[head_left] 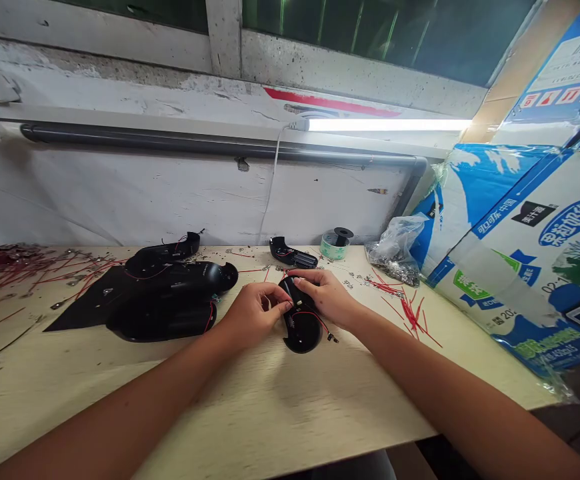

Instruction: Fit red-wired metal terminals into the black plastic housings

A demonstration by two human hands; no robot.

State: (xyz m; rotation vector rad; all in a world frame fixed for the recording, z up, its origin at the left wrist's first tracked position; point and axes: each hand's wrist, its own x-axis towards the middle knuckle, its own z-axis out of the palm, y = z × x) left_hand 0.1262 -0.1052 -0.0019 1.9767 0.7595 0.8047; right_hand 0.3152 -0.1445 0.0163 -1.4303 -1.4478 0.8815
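Observation:
A black curved plastic casing (304,331) lies on the table with its inside upward, a red wire running through it. My right hand (324,293) grips its far end, thumb on top and fingers around the side. At the casing's left edge, the thumb and forefinger of my left hand (261,308) are pinched on what looks like a thin red wire; the fingertips partly hide it. A small dark connector (333,338) hangs from a wire at the casing's right side. Part of the casing is covered by my right hand.
More black casings (165,322) sit to the left on a black sheet (77,310). Another casing (294,257), a tape roll (334,247) and a plastic bag of metal parts (397,250) stand along the back. Red wires (413,313) lie right; a cardboard box wall (515,233) borders the table.

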